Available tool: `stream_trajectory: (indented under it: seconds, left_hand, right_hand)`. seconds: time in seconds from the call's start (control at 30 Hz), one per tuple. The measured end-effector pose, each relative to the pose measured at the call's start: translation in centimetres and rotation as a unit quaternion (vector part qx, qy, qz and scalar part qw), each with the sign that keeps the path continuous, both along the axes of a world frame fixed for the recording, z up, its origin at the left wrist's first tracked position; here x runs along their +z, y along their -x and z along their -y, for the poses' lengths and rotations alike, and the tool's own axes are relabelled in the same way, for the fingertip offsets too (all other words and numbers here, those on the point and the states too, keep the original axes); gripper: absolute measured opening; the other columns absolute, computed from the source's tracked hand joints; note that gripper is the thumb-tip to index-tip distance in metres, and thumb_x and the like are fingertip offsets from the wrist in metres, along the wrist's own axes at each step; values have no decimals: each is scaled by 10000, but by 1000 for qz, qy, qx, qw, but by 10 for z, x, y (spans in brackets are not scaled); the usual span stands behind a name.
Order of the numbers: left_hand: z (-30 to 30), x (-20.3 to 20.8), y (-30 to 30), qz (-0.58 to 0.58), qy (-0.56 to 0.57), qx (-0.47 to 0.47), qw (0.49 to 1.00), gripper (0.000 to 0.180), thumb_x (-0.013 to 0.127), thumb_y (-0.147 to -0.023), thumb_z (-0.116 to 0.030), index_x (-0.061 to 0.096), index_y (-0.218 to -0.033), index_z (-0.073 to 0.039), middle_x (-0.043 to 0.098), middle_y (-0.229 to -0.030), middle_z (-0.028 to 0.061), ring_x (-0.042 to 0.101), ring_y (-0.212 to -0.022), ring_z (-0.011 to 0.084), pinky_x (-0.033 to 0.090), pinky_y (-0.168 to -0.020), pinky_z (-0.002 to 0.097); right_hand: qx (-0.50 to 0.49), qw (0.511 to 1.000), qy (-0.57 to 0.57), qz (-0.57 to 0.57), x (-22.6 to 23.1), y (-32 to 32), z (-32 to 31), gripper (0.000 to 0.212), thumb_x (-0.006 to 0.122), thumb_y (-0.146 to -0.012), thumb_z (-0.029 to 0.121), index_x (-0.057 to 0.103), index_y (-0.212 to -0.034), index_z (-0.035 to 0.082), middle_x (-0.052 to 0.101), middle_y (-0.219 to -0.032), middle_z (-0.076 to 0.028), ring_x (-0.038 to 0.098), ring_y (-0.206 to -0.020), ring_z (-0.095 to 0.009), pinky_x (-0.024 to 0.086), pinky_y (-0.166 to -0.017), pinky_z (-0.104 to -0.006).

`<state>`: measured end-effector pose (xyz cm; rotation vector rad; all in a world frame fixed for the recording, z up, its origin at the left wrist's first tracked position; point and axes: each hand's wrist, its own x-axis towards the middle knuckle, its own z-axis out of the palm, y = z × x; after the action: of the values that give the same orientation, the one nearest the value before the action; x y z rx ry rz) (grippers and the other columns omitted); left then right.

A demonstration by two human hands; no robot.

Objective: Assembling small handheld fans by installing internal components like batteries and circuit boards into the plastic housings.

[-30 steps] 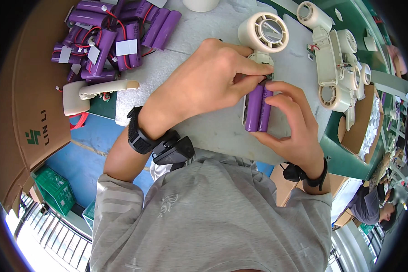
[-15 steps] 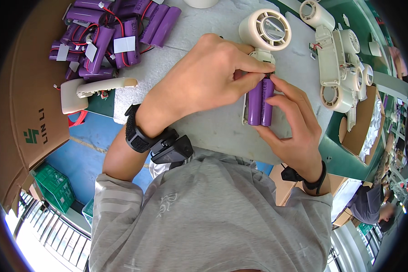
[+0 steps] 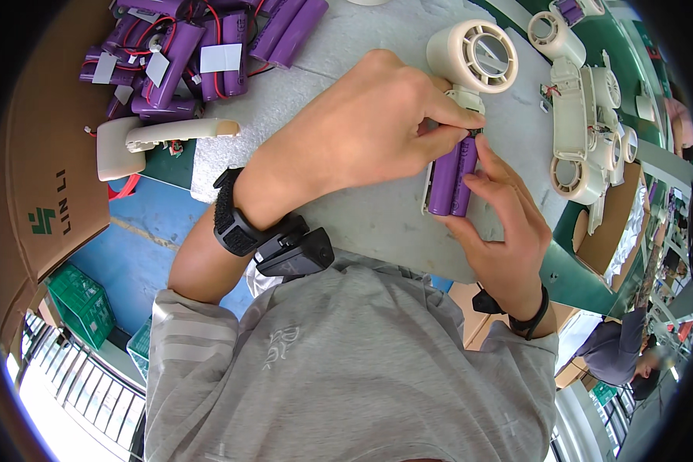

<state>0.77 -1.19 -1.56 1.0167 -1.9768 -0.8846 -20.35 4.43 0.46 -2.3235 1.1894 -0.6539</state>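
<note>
A cream handheld fan housing (image 3: 458,58) lies on the pale work surface, its round fan end away from me. In its handle part sits a purple two-cell battery pack (image 3: 450,183). My left hand (image 3: 385,115) reaches across from the left, thumb and forefinger pinched together at the pack's far end, beside the fan's neck. Whatever is between those fingertips is too small and covered to make out. My right hand (image 3: 508,212) is closed around the pack's right side, fingers along its edge and thumb near its close end.
At the far left lies a heap of purple battery packs (image 3: 181,65) with red wires and white tabs. Near it rests a cream fan part (image 3: 123,146). More cream fan housings (image 3: 570,108) lie at the right. A cardboard box (image 3: 46,169) stands on the left; green crates (image 3: 81,304) are below.
The view has shifted slightly, so the fan and both hands appear a little further right. Both hands keep their grip at the battery pack, which leans slightly more in the picture.
</note>
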Motion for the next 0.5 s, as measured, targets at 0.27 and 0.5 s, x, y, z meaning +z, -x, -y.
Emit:
stream_trajectory:
  seconds: [0.27,0.5]
  left_hand:
    - [2,1,-4,-13,-44,-10,999,337,802,-689,-115,745,-1021,-97,695,-849,163,638,-628,271,504,-606,314]
    - [4,9,-2,14,-71,-22,997,446,851,-626,-122,741,-1059,-124,706,-850,147,647,-648,243,514,-643,306]
  right_hand:
    - [-88,975,-180,100,7,-10,11,657,824,-604,-23,517,-1182,35,529,-1247,-105,566,-1097,-229,520,-849,-337]
    - [-96,964,-240,70,8,-9,21,771,811,-606,-20,447,-1282,54,499,-1216,-87,558,-1061,-202,486,-831,-307]
